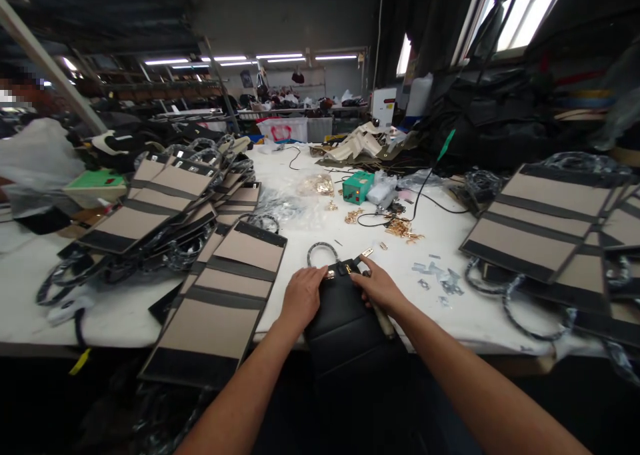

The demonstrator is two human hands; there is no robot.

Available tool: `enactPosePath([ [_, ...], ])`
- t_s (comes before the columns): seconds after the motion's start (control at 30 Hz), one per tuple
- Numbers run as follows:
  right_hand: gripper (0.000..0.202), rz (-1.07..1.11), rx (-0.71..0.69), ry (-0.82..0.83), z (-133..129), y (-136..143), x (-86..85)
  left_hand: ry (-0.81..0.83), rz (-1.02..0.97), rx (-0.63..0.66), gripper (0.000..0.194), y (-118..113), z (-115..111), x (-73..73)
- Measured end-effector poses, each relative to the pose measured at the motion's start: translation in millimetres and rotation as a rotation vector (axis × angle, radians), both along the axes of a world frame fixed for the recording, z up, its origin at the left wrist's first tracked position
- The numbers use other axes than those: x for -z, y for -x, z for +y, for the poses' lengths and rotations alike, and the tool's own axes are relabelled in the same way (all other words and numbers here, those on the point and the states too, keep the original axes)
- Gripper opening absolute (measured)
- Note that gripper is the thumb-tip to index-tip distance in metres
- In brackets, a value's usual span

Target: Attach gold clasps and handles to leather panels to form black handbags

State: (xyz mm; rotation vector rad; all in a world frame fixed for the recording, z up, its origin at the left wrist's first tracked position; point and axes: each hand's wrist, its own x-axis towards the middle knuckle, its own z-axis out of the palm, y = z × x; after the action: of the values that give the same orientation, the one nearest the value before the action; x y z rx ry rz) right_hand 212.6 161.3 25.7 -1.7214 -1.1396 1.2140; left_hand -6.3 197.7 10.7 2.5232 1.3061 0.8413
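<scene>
A black leather bag panel [345, 318] lies over the table's front edge toward me, gold fittings along its top. Beyond that edge a plastic-wrapped handle loop [323, 247] stands out. My left hand [303, 298] is closed on the panel's upper left corner, fingertips at a gold fitting [331, 274]. At the upper right, my right hand [379, 285] is closed, its thumb by another gold fitting [349, 268] and its forefinger by a metal-tipped strap [367, 252]. A wooden-handled tool [384, 323] sticks out below that palm; its head is hidden.
Beige and black bag panels [215, 308] are stacked at left, with more panels [535, 218] at right. Loose metal plates [443, 278] and gold hardware [401, 228] lie on the white table [310, 232]. A green box [358, 187] has a black cable near it.
</scene>
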Motion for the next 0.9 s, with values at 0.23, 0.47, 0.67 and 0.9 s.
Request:
enactPosePath([
  [0.23,0.07,-0.283,-0.023,-0.151,-8.7,8.4,-2.1,0.026,-0.006,0.049,0.016,-2.3,-8.0,12.5],
  [0.47,0.048,-0.715,-0.201,-0.368,-15.6,25.3,-4.7,0.012,0.063,0.077,0.033,-2.3,-11.1,8.8],
  [0.67,0.047,-0.904,-0.275,-0.291,-56.3,13.9,-9.1,0.057,0.053,0.1,0.03,0.8,-9.2,7.6],
  [0.9,0.036,-0.725,-0.266,-0.363,-57.3,12.0,-8.0,0.111,0.071,0.151,0.042,7.6,-7.8,12.1],
])
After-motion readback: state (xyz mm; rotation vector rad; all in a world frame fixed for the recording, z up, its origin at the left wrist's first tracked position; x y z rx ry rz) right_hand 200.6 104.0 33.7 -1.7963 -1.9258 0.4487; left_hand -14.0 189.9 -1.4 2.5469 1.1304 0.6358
